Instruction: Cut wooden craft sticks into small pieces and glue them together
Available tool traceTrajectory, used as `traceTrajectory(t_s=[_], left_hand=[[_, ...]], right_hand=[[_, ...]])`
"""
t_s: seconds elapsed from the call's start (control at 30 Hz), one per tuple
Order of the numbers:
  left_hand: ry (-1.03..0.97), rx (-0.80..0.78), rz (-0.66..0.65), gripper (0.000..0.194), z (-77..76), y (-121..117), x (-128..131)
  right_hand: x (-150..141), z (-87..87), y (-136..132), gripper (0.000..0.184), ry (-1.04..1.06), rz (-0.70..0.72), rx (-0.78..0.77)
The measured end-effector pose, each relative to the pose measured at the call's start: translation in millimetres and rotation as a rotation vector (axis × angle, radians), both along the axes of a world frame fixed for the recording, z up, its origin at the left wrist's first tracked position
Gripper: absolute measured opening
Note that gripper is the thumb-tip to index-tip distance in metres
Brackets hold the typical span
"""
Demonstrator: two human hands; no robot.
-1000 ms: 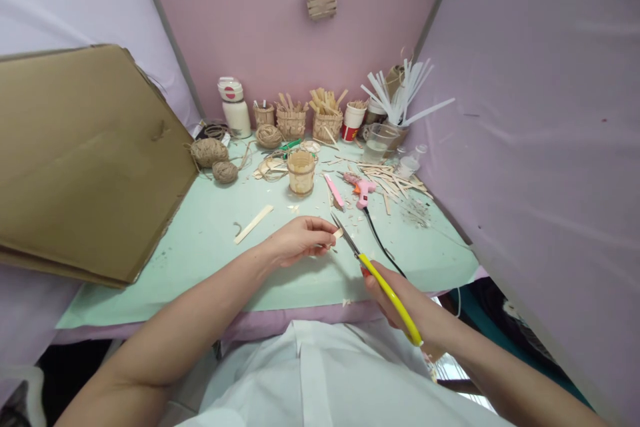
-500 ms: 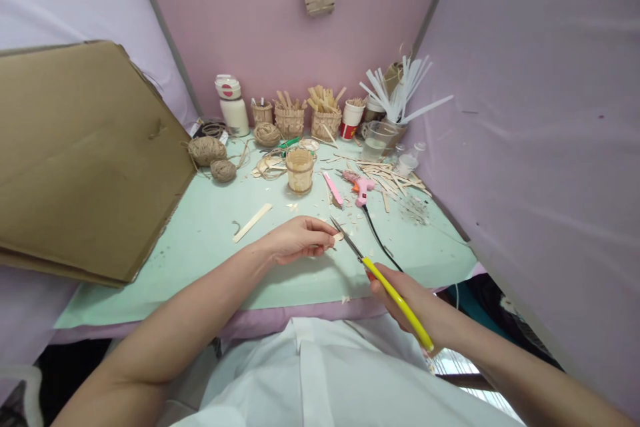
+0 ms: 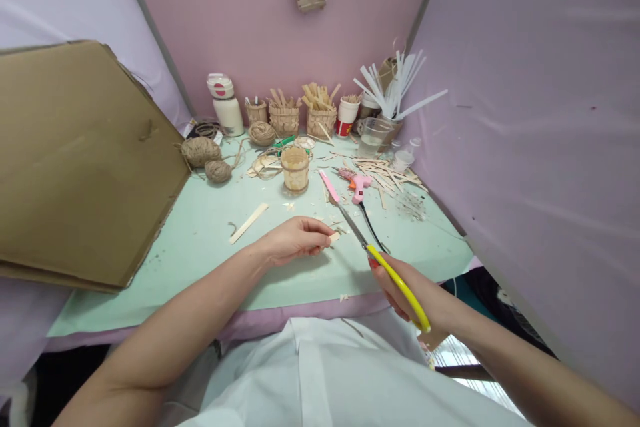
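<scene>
My left hand (image 3: 303, 239) pinches a short piece of wooden craft stick (image 3: 335, 237) between thumb and fingers, just above the table. My right hand (image 3: 403, 287) is wrapped round the yellow handle of a pair of scissors (image 3: 400, 283). The blades point up and left, a little to the right of the stick piece and apart from it. Beyond my left hand stands a small round wooden tub (image 3: 295, 171) with twine round it. A longer flat craft stick (image 3: 249, 223) lies to the left of my hand.
A pink hot glue gun (image 3: 360, 188) with a black cord and a pink-handled cutter (image 3: 329, 186) lie past the scissors. Loose sticks (image 3: 395, 175) spread at the right. Twine balls (image 3: 200, 152) sit at left beside a large cardboard sheet (image 3: 90, 167). Baskets of sticks (image 3: 321, 121) line the back.
The scissors have moved away from the stick piece, up and to the right, with my right hand. My left hand stays nearly in place, still pinching the piece. The view has shifted slightly.
</scene>
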State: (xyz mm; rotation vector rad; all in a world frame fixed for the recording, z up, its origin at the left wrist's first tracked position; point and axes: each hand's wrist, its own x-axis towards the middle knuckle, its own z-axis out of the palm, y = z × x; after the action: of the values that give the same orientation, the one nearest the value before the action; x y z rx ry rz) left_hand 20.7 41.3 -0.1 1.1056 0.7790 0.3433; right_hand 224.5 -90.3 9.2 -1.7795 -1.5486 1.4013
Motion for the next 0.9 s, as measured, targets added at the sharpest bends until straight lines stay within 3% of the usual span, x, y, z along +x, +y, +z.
traceTrajectory(t_s=[0.17,0.33,0.57,0.67,0.83,0.9], left_hand=[[-0.020,0.038,-0.004,0.032,-1.2,-1,1],[-0.151,-0.098,-0.113,0.034,-4.7,-3,0],[-0.205,-0.214,-0.228,0.034,-8.4,-5,-1],[-0.171,-0.097,-0.238,0.032,-6.5,-6,0],[-0.044,0.349,-0.177,0.025,-3.1,-13,6],[-0.018,0.390,-0.111,0.023,-2.4,-14,8]], right_hand=[[-5,7.1,13,0.031,0.022,-0.023,0.099],[-17,7.9,36,0.031,0.181,-0.113,0.405],[-28,4.0,48,0.030,0.313,-0.080,0.443],[-27,2.5,50,0.027,0.295,-0.103,0.458],[-24,-4.2,54,0.031,0.210,-0.147,0.395],[-24,-3.6,53,0.031,0.145,-0.158,0.403]])
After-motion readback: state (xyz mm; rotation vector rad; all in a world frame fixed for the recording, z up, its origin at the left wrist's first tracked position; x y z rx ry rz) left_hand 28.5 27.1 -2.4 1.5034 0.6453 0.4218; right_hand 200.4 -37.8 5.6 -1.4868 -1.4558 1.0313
